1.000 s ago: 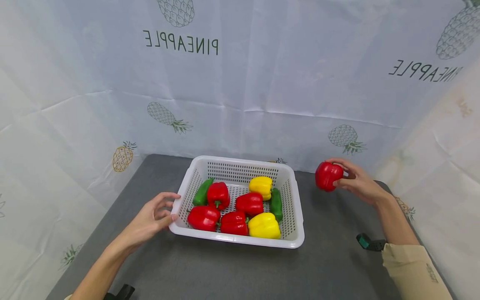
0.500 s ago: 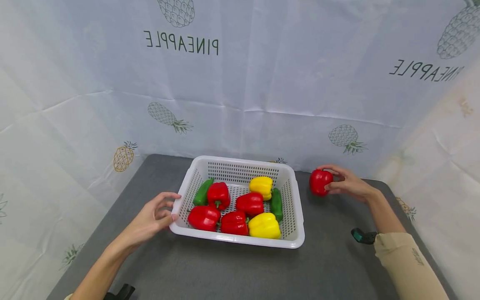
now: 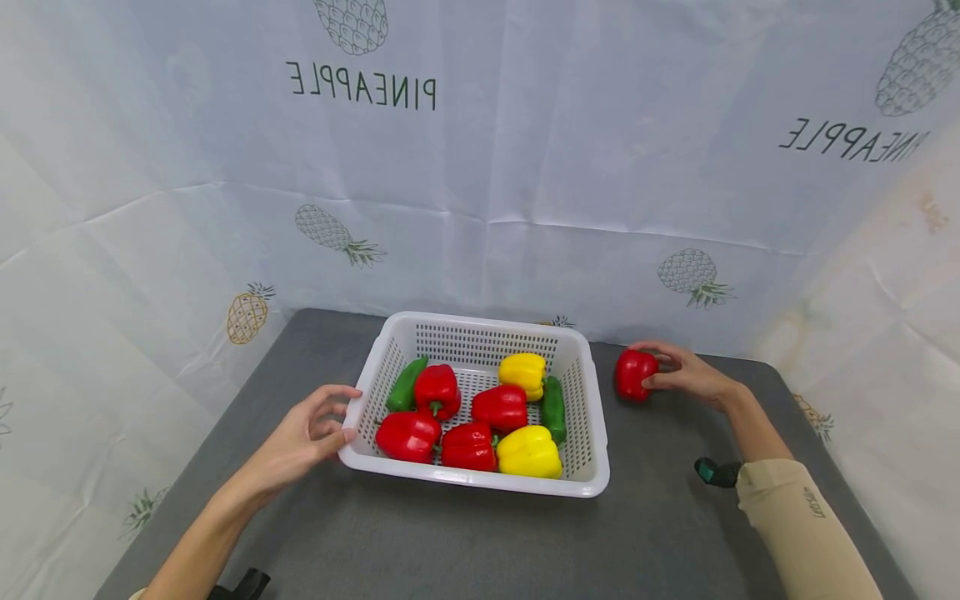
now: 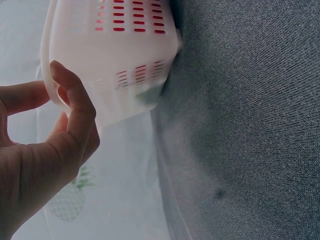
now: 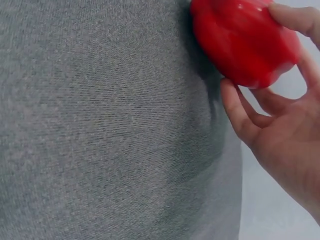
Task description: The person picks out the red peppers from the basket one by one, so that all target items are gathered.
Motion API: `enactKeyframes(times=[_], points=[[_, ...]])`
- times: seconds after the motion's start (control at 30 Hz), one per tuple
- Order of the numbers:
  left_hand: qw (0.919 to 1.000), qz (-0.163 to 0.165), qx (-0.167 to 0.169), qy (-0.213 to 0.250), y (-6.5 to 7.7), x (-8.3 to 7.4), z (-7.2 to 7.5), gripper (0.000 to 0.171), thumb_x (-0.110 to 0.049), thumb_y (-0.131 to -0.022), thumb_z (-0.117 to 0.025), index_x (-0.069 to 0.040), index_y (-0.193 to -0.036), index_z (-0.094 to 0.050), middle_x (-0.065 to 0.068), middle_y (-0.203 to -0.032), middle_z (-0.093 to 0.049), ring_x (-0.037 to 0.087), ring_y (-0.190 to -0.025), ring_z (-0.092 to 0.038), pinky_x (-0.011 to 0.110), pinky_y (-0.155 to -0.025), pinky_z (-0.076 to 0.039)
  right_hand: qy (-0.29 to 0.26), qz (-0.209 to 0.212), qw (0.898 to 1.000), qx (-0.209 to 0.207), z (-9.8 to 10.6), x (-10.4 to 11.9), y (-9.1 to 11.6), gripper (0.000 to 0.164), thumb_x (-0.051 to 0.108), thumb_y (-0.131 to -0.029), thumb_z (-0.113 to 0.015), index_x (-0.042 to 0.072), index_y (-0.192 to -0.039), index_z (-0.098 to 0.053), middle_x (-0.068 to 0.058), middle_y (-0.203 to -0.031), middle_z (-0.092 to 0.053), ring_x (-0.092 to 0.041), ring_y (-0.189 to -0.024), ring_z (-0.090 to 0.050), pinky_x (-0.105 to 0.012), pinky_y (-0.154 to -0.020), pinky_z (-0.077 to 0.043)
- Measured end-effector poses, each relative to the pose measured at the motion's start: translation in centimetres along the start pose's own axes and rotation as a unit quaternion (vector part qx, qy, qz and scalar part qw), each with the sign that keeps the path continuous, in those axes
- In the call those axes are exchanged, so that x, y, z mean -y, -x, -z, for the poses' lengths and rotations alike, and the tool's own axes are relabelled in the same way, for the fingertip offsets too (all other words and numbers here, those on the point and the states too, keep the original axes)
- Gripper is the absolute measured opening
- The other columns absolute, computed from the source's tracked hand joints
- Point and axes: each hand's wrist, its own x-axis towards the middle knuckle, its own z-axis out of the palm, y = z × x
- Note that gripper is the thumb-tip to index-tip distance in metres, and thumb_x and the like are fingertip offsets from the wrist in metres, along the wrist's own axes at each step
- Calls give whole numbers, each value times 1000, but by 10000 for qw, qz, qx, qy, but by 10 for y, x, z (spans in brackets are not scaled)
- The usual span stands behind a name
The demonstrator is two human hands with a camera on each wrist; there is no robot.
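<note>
A person's right hand [image 3: 688, 375] pinches a red bell pepper [image 3: 632, 375] near the far edge of a gray table [image 3: 465, 550], just right of a white plastic basket [image 3: 480, 323] of red, yellow and green peppers [image 3: 528, 452], while the left hand [image 3: 303, 429] pinches the basket's rim.

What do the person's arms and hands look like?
The left hand and right hand are bare, no gloves showing. The right arm wears a beige sleeve with small dark print; a black and green gadget juts out beside it. At the left forearm, a black piece and a sliver of beige cloth show.
</note>
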Motion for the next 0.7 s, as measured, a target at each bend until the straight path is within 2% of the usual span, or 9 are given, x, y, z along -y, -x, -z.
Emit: enactKeyframes(times=[0.13, 0.33, 0.53, 0.7], points=[[10000, 30, -3, 3, 0, 0, 0, 61, -4, -99, -71, 0, -153, -42, 32, -138, -61, 17, -94, -75, 37, -76, -64, -58, -26, 10000, -58, 0, -4, -2, 71, 22, -96, -74, 13, -160, -44, -7, -150, -52, -31, -137, -51, -35, -99, -61], [10000, 69, -2, 16, 0, 1, 0, 62, -4, -99, -70, -1, -154, -41, 31, -139, -60, 18, -95, -75, 36, -77, -64, -199, -58, 9997, -95, 0, -2, -3, 73, 21, -98, -70, 11, -163, -40, -13, -152, -53, -17, -128, -57, -38, -101, -59], [10000, 20, 22, 28, 1, 1, 0, 61, -4, -100, -70, 0, -154, -41, 32, -139, -60, 18, -95, -75, 37, -77, -64, -200, -90, 9996, -198, -2, 0, -3, 72, 17, -98, -69, 10, -163, -40, -24, -160, -47, -19, -128, -57, -40, -101, -58], [10000, 18, -8, 28, 1, 1, -1, 61, -5, -100, -71, -1, -153, -42, 31, -139, -61, 16, -94, -74, 37, -76, -64, -186, -83, 9996, -210, -2, 1, -3, 72, 16, -98, -69, 9, -163, -40, -26, -162, -45, -20, -128, -57, -39, -101, -58]])
